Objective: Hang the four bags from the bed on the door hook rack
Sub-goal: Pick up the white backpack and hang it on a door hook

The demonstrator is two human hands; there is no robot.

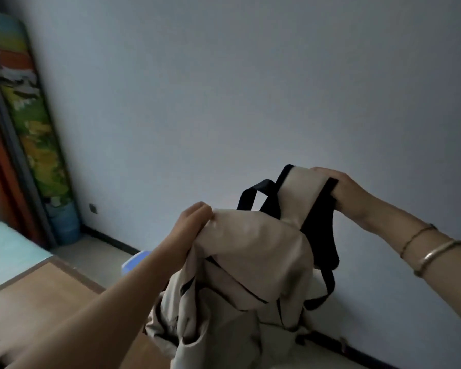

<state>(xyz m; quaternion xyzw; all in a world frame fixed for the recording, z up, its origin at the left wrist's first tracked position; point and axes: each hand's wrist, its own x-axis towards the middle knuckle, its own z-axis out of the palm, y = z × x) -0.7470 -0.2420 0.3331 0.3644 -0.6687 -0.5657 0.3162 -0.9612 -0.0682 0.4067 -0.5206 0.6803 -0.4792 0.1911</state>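
A beige backpack (253,265) with black straps hangs in the air at centre, held up in front of a pale wall. My left hand (190,225) pinches the beige fabric at the bag's top left edge. My right hand (341,191), with two bangles on its wrist, grips the bag's upper part where a black strap (321,227) joins it. A black top loop (253,194) sticks up between my hands. The door hook rack and the other bags are out of view.
The bed's wooden footboard (35,296) and pale green mattress (8,249) lie at lower left. A colourful board (30,115) leans in the left corner above a blue water jug (64,222). A blue object (136,261) sits on the floor behind my left forearm.
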